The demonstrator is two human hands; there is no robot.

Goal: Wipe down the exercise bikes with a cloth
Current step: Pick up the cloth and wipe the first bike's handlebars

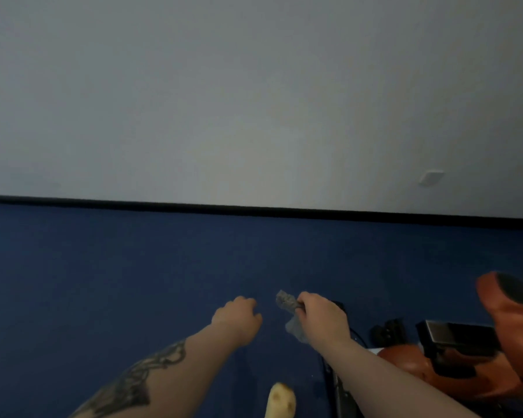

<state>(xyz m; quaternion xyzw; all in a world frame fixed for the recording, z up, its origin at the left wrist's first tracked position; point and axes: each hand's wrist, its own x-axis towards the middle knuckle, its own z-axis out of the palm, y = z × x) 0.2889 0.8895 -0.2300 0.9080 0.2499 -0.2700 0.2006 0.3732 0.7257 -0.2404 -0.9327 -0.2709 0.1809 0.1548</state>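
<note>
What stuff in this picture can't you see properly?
- Exercise bike, head view: only orange and black parts show; the right and bottom edges cut off the rest.
- Cloth: partly hidden inside the right hand, and blurry.
- Left hand: fingers curl away from the camera, so its palm side is hidden.
- Pale yellow thing: cut off by the bottom edge; too blurred to name.
- Small white plate on the wall: too small to identify.

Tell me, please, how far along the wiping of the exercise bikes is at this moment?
Nothing visibly done: no wiped surface can be told apart. In hand: the right hand grips the grey cloth, held above the blue floor; the left hand is curled and empty. Left: the orange bike at the right is untouched.
</note>
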